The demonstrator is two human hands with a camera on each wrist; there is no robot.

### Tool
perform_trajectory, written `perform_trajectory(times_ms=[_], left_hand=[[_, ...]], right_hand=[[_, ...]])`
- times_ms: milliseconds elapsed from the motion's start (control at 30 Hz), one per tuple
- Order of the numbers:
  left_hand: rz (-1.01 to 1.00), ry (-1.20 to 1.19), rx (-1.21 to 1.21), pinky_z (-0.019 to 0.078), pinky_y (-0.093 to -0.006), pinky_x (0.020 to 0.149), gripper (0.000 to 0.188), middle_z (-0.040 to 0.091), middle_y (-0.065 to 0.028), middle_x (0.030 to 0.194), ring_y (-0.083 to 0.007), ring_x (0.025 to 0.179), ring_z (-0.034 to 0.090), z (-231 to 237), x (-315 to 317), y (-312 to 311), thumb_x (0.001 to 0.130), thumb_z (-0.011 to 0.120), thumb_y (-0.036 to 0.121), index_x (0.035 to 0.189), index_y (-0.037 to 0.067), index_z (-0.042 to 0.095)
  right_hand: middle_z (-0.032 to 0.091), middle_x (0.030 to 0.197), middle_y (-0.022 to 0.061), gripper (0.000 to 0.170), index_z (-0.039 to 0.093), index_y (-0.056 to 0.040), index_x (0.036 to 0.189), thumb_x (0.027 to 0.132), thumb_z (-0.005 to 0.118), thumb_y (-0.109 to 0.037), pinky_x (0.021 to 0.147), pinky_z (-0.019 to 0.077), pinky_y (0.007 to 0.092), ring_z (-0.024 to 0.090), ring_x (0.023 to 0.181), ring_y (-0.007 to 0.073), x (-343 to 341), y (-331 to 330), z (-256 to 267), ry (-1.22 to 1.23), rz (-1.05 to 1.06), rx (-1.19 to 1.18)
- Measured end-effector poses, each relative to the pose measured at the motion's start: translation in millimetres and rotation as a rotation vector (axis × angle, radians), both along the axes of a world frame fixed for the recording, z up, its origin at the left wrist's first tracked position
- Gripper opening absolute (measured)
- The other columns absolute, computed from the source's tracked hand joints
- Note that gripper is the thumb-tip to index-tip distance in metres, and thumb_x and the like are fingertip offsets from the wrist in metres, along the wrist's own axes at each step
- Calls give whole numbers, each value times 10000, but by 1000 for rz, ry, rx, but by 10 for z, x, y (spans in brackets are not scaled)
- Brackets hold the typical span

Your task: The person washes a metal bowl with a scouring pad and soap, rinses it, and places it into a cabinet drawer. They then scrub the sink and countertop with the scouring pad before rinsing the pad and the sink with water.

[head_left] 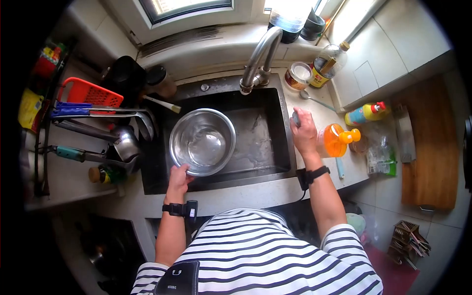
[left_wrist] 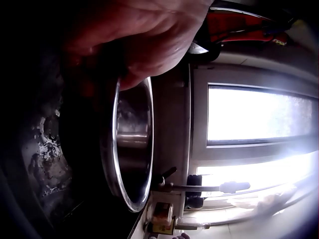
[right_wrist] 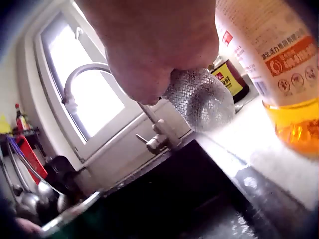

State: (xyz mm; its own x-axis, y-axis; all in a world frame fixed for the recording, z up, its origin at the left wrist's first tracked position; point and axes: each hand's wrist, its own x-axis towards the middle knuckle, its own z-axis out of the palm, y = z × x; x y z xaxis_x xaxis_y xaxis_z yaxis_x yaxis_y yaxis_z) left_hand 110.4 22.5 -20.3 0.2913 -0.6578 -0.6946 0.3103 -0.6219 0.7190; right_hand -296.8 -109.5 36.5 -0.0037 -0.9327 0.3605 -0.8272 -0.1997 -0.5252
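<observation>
My left hand (head_left: 179, 179) grips the near rim of a round stainless steel bowl (head_left: 223, 123), which is tilted over the left part of the dark sink (head_left: 282, 132). In the left wrist view the hand (left_wrist: 149, 45) covers part of the rim of the bowl (left_wrist: 149, 114). My right hand (head_left: 306, 129) is over the counter just right of the sink, gripping a silver-grey mesh scrubbing sponge (right_wrist: 199, 97). Beside that hand stands a pump bottle of orange liquid (head_left: 334, 140). Most of the sponge is hidden by the fingers in the head view.
A curved faucet (head_left: 260, 59) rises behind the sink. Ladles (head_left: 125, 142), other utensils and a red basket (head_left: 91, 92) crowd the left counter. Back right are a jar (head_left: 299, 75), a sauce bottle (head_left: 327, 66) and a spoon (head_left: 317, 100). A knife (head_left: 404, 132) and cutting board (head_left: 430, 147) are farther right.
</observation>
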Motion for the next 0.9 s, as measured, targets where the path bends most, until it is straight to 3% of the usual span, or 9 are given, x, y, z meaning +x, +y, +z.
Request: perform_trajectory(times_ms=[67,100,200,333,433,500,667,800,900], left_hand=[[6,6,-16,488,-327,568,196,655,-72,855,-194,702,633,20,24,59,838,597,162,1011,73,574],[5,12,-30,490,-327,573,191,657,-71,858,-194,704,633,21,26,75,839,596,164,1007,75,580],[32,15,-28,495,-331,593,175,658,-69,840,-192,699,632,36,10,101,838,598,170,987,78,597],[40,87,-18,464,-326,556,103,640,-58,780,-178,651,606,31,-34,177,835,604,149,908,77,603],[19,259,20,398,-300,482,77,591,-28,680,-161,564,543,205,-158,164,834,602,97,758,84,591],[-60,441,33,406,-300,510,81,586,-21,677,-161,554,526,-65,-116,207,824,611,99,745,103,594],[-36,656,59,385,-278,509,148,510,12,627,-131,553,485,-257,-527,232,865,558,77,722,103,581],[-187,992,-132,414,-227,531,117,625,-55,901,-97,603,507,-347,-654,323,881,558,94,980,70,614],[-173,1069,-128,379,-210,472,169,635,-75,922,-86,590,503,-211,-746,336,878,565,131,1029,62,594]], right_hand=[[550,1192,142,492,526,-105,1267,805,684,-160,919,446,441,544,1103,332,-45,-74,-140,229,9,0],[471,1329,145,548,480,-130,1317,807,678,-155,969,415,452,467,1217,353,-25,-31,-160,406,-13,184],[426,1390,168,544,482,-140,1320,810,672,-156,1018,382,469,424,1268,382,101,155,-213,527,-50,377],[428,1390,215,641,420,-40,1369,806,692,-182,1061,368,408,427,1285,370,406,321,-125,-45,202,237],[429,1389,245,703,380,-2,1391,815,712,-231,1083,348,381,406,1310,367,686,465,173,-131,419,204],[409,1421,228,731,360,22,1401,823,719,-246,1115,299,367,372,1349,336,887,537,391,-235,502,306],[400,1429,219,706,434,-12,1359,799,726,-327,1094,304,454,363,1326,408,1342,570,634,-180,647,169],[408,1426,189,647,480,-63,1332,799,716,-344,1070,286,525,332,1347,397,1674,594,927,-25,656,104],[421,1415,176,581,532,-87,1285,790,726,-321,1075,271,522,341,1350,380,1839,623,1054,57,674,72]])
